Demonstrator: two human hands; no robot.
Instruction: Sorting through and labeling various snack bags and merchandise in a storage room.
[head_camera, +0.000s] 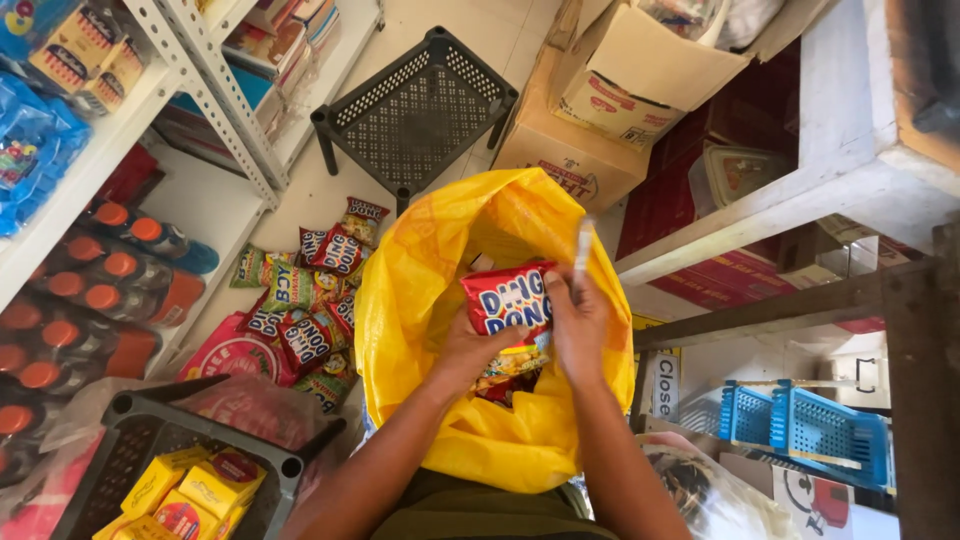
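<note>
Yellow plastic bag (440, 300) gapes at frame centre so the left hand (468, 352) and right hand (578, 325), both clamped on red snack packets (508, 300), work inside; more packets (305, 320) lie on the floor at its left.

One camera only, worn on the person's head, looks almost straight down from above. Both forearms enter from the bottom edge and meet near the middle, so the left hand (462, 352) and right hand (578, 325) sit close below the lens, over the open yellow bag (420, 290) that fills the centre. The floor (320, 195) lies farther off, seen from standing height. The view is wide: at the left edge it takes in a white shelf (90, 150) slanting steeply, at the upper middle a dark plastic stool (415, 105), at the right a wooden frame (800, 200) leaning inward. Edges bend slightly, as with a wide lens.
</note>
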